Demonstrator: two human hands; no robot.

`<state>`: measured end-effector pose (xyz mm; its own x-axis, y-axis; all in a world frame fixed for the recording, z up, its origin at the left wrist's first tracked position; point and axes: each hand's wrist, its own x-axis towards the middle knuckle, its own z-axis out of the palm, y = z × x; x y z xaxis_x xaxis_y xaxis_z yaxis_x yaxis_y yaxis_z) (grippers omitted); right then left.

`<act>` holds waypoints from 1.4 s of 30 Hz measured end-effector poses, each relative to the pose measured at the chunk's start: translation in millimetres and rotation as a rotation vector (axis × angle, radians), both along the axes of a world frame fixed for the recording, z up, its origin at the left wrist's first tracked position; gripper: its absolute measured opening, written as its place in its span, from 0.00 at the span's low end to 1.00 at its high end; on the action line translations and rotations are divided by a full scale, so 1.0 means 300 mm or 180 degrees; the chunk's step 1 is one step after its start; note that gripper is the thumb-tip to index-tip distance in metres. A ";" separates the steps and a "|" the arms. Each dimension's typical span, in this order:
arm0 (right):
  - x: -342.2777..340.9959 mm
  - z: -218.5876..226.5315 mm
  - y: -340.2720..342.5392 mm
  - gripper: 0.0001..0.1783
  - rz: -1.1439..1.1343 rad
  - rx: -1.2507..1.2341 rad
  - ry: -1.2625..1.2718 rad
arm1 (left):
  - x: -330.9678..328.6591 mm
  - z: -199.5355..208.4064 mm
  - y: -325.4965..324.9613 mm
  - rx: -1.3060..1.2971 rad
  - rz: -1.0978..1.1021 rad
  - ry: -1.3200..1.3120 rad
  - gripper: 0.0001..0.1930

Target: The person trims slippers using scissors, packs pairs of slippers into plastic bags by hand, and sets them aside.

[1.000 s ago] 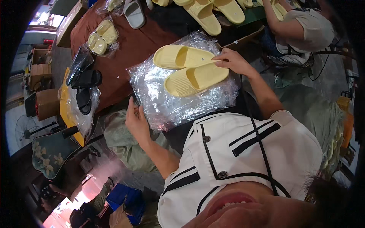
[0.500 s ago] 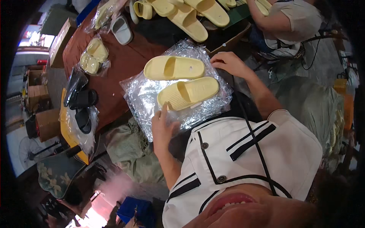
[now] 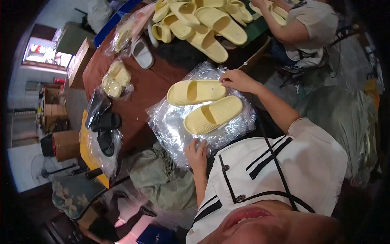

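Two pale yellow slide slippers lie side by side on a pile of shiny clear plastic bags (image 3: 170, 130) in front of me. The far slipper (image 3: 203, 91) and the near slipper (image 3: 219, 114) both have their toes to the left. My right hand (image 3: 240, 80) is curled beside the far slipper's heel, at the bags' edge; its fingertips are closed, but what they pinch is too small to make out. My left hand (image 3: 197, 153) rests at the near edge of the bags, below the near slipper's toe, with fingers stretched and somewhat apart.
A heap of yellow slippers (image 3: 209, 42) covers the table's far side. On the brown cloth (image 3: 136, 103) lie a white slipper (image 3: 143, 55), bagged yellow slippers (image 3: 117, 79) and black slippers (image 3: 106, 134). At the far right, a co-worker (image 3: 310, 30) handles yellow slippers. A green sack (image 3: 329, 122) stands right.
My left hand has drawn back from the near slipper's toe to the bags' edge. My right hand has shifted to the far slipper's heel. The whole view has moved slightly.
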<state>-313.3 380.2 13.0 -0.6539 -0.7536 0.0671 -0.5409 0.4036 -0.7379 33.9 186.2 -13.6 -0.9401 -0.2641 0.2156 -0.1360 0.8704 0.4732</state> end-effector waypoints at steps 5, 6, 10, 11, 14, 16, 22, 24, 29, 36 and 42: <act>-0.063 -0.094 0.045 0.12 -0.0548 -0.0369 0.0240 | 0.003 0.009 -0.009 -0.0211 -0.0114 0.0156 0.17; -0.097 -0.135 0.052 0.12 -0.0800 -0.0544 -0.0013 | 0.005 0.004 -0.015 -0.0105 -0.0127 0.0094 0.17; -0.248 -0.249 0.083 0.11 -0.1531 -0.0635 0.0510 | -0.007 0.036 -0.016 -0.0064 -0.0212 -0.0029 0.18; -0.290 -0.270 0.099 0.11 -0.1665 -0.0520 0.0531 | -0.014 0.050 -0.015 -0.0054 -0.0244 -0.0122 0.18; -0.385 -0.325 0.114 0.13 -0.1911 -0.0385 0.1002 | -0.043 0.112 -0.005 0.0040 -0.0339 -0.0253 0.17; -0.427 -0.338 0.114 0.16 -0.2097 -0.0342 0.1802 | -0.039 0.122 -0.006 0.0133 -0.0297 -0.0296 0.17; -0.562 -0.391 0.048 0.18 -0.2425 0.0001 0.1940 | -0.050 0.195 -0.039 -0.0085 -0.0309 0.0097 0.14; -0.573 -0.372 0.060 0.20 -0.2622 0.0092 0.1480 | -0.092 0.213 -0.050 -0.0070 -0.0435 0.0287 0.15; -0.584 -0.223 0.022 0.20 -0.2863 -0.1357 -0.1147 | -0.231 0.287 -0.076 -0.0180 -0.0668 0.0385 0.14; -0.553 -0.180 0.099 0.21 -0.1912 0.2091 0.0698 | -0.553 0.345 -0.045 -0.0537 -0.1003 0.0502 0.15; -0.377 -0.238 0.199 0.14 -0.1806 0.1680 0.0796 | -0.611 0.103 -0.048 -0.1112 -0.0482 -0.0598 0.14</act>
<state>-426.5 439.8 -58.5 -0.9584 -0.2853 -0.0098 -0.2732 0.9266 -0.2583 -149.5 171.9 17.2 -0.9942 -0.0614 0.0887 -0.0500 0.9908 0.1254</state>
